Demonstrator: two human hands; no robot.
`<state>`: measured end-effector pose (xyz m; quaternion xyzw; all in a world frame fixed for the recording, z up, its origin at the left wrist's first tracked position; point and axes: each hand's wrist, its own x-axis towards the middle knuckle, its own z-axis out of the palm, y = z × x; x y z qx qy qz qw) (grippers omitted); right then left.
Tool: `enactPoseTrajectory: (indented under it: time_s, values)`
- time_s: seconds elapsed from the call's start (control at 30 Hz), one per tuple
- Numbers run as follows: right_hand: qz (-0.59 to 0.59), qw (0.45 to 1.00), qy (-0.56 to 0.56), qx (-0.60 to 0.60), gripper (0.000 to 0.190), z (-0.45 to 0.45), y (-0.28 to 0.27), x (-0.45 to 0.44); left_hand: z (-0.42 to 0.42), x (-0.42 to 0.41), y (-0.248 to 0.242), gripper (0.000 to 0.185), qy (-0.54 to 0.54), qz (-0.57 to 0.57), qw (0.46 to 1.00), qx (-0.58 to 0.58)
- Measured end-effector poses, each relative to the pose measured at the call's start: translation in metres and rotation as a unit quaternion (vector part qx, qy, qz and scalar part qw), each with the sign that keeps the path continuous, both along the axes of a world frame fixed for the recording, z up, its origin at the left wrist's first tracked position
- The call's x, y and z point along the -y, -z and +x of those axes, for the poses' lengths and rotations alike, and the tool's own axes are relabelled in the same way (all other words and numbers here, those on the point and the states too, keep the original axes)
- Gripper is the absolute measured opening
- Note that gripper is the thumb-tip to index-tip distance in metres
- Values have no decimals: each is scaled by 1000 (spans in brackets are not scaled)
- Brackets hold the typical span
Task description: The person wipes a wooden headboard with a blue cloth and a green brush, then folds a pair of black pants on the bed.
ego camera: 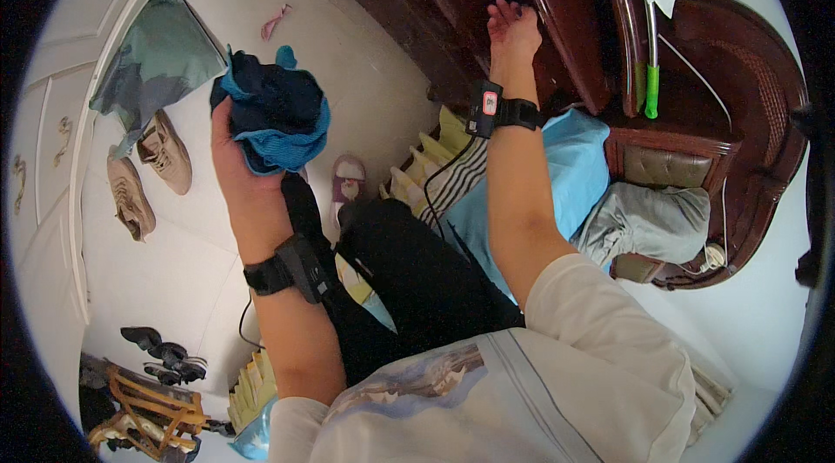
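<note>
My left hand (244,160) is closed around a bunched cloth item (277,114), dark navy on one side and bright blue knit on the other, held up above the pale tiled floor. Folds of the fabric hide most of the fingers. My right hand (514,36) reaches out over dark red-brown wooden furniture (561,26), beside a long polished edge. Its fingers are loosely bent with small gaps, and no object shows in them. Each wrist wears a black strapped device, the right one (485,109) with a cable.
Beige shoes (164,153) stand left near a white panelled door (45,156). A pink-and-white slipper (349,179) lies before my knees. On the right are a carved wooden headboard (757,72), a green-handled rod (652,88) and grey cloth (646,222). Bottom left holds a wooden frame (156,414).
</note>
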<state>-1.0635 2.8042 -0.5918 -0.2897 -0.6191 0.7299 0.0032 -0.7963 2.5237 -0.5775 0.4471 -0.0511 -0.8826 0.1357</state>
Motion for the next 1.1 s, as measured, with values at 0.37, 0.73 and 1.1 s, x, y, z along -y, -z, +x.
enactPoseTrajectory:
  time_s: [0.37,0.73,1.1]
  values:
    - [-118,990,65,34,17,76,-7,39,38,-14,-9,37,9,-95,995,-18]
    - [-152,984,46,79,18,145,-11,57,14,-21,-11,36,33,-74,996,-24]
    - [-169,981,-9,99,32,151,-10,54,-3,-34,-16,36,40,-78,995,-37]
